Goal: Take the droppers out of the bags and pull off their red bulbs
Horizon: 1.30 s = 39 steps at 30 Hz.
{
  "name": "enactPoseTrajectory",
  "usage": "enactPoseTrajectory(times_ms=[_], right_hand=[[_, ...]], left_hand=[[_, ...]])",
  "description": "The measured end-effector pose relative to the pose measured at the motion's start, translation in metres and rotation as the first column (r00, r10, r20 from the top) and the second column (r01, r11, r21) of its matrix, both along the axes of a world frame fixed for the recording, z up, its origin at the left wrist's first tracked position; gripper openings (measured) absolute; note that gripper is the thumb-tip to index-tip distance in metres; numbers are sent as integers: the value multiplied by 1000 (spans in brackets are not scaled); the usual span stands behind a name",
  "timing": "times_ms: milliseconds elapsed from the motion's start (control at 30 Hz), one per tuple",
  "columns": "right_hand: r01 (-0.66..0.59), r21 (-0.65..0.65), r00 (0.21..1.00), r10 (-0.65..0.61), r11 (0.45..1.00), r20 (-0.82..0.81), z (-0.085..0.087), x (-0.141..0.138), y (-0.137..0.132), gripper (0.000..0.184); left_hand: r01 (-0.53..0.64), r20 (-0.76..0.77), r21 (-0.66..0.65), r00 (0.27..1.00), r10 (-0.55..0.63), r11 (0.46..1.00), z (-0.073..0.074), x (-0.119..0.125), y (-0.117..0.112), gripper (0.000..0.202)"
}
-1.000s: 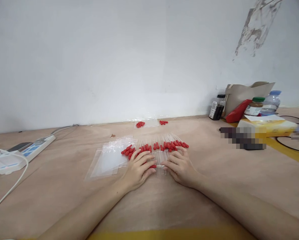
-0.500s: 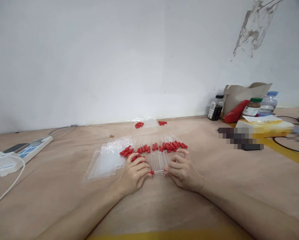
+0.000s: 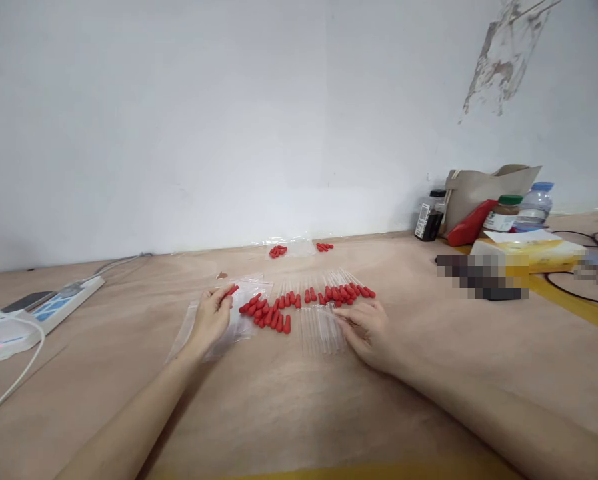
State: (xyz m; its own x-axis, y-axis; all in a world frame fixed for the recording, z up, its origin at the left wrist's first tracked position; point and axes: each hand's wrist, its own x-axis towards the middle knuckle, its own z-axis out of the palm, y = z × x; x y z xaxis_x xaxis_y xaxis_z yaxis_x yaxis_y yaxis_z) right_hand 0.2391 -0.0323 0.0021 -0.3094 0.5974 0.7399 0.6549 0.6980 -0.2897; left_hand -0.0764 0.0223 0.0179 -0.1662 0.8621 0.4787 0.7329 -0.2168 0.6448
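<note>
My left hand [image 3: 211, 317] is closed in a pinch over the clear zip bags [image 3: 241, 325], with a red rubber dropper bulb [image 3: 233, 290] at its fingertips. Whether a tube is attached to that bulb, I cannot tell. My right hand [image 3: 371, 331] is closed too, its fingertips on a thin clear tube [image 3: 333, 313] that is slightly blurred. Beneath it lies a row of clear dropper tubes [image 3: 315, 337]. Between the hands is a pile of loose red bulbs [image 3: 273, 320]. Behind them, several droppers [image 3: 346, 291] with red bulbs fitted lie with their tips toward the wall.
Bagged red-bulbed droppers [image 3: 299, 248] lie by the wall. A power strip [image 3: 71, 303] with cables and a phone [image 3: 29, 301] are at left. At right stand a dark bottle [image 3: 429, 217], a grey bag [image 3: 469, 193], a jar [image 3: 503, 215], a water bottle [image 3: 536, 205] and a yellow tissue pack [image 3: 549, 252].
My left hand has moved left and away from me, off the tubes, to above the bags, uncovering the loose bulbs. My right hand has shifted slightly farther from me, still pinching.
</note>
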Motion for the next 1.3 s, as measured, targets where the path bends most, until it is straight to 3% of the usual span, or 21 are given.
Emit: enactPoseTrajectory(times_ms=[67, 200, 400, 533, 800, 1000, 1167, 1300], right_hand=[[2, -21, 1000, -2, 1000, -13, 5, -7, 2, 19], [23, 39, 999, -24, 999, 39, 15, -32, 9, 19], [8, 167, 936, -66, 986, 344, 13, -76, 12, 13], [30, 99, 887, -72, 995, 455, 9, -86, 6, 11], [26, -152, 896, 44, 988, 442, 17, -78, -3, 41], [49, -190, 901, 39, 980, 432, 22, -70, -4, 30], [59, -175, 924, 13, 983, 383, 31, -51, -1, 16], [76, -111, 949, -38, 991, 312, 23, -19, 3, 12]], left_hand=[[-13, 67, -95, 998, 19, 995, -3, -10, 10, 38], [-50, 27, -97, 998, 53, 994, -8, -12, 18, 38], [17, -152, -147, 988, -39, 989, -13, -9, 18, 26], [41, -191, -153, 979, -70, 987, -10, -8, 15, 32], [79, -199, -77, 976, -93, 994, -10, -6, 9, 34], [56, -257, 94, 966, -30, 994, -14, -5, 6, 31], [68, -386, 289, 921, 51, 955, -8, 0, -3, 23], [182, -437, 254, 898, -55, 950, 2, 17, -15, 17]])
